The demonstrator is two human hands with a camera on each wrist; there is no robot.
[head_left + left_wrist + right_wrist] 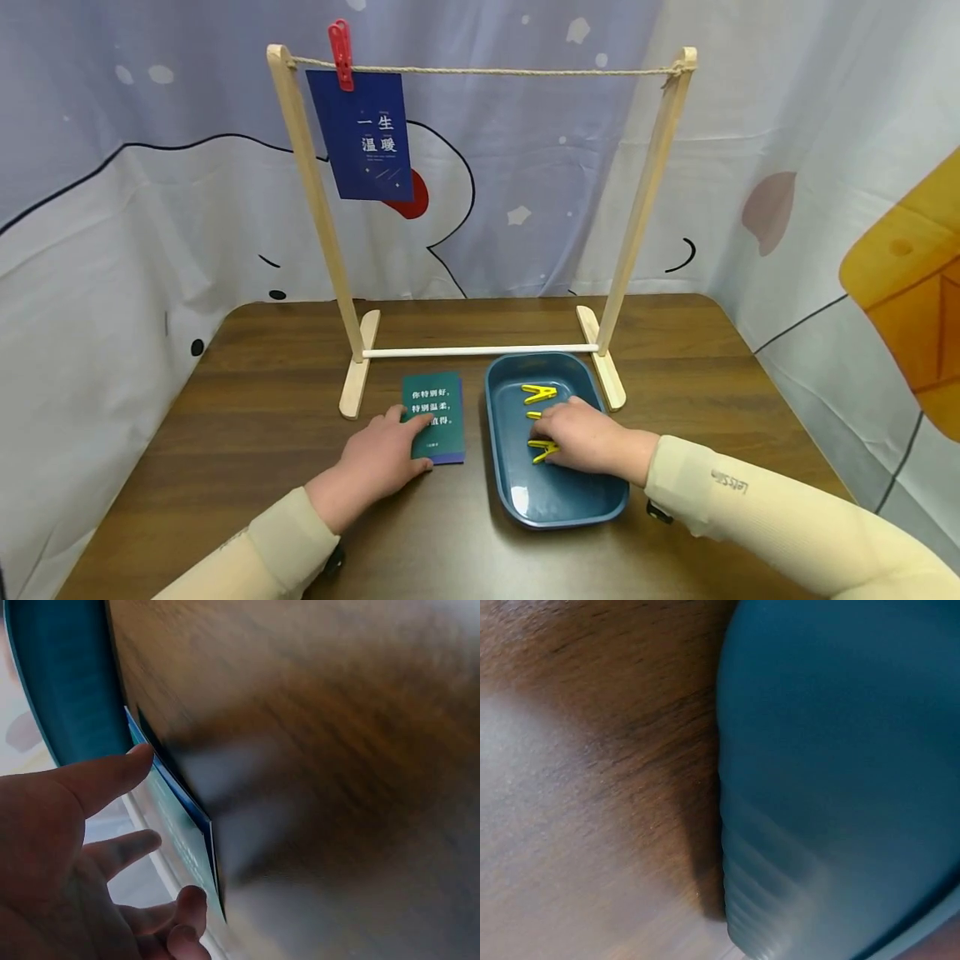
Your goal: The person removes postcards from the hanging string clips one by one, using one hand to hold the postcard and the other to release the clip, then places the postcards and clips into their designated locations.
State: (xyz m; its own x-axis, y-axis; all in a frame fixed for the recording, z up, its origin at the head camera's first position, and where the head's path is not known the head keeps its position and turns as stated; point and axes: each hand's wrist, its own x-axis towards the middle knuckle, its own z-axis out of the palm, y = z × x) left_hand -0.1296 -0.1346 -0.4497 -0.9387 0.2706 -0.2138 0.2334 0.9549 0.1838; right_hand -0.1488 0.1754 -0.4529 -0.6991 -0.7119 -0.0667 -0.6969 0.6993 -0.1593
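Over a dark green card (446,442) with white writing, my left hand (381,454) spreads its fingers, index and thumb reaching across the card's left part. In the left wrist view the left hand (45,847) has its fingers loosely extended by the card's edge. A blue-purple card (452,458) peeks out beneath the green one. Inside the blue tray (517,500), my right hand (585,435) reaches down among yellow clothespins (539,393). Its fingertips are beside a lower clothespin (543,451); whether they pinch one is hidden. The right wrist view shows only the tray's outer wall (840,765) and tabletop.
A wooden frame (648,200) with a rope (510,72) strung across its top stands at the back. A red clothespin (341,54) holds a dark blue card (363,137) on the rope's left end. A patterned curtain (525,250) hangs behind the wooden table (247,417).
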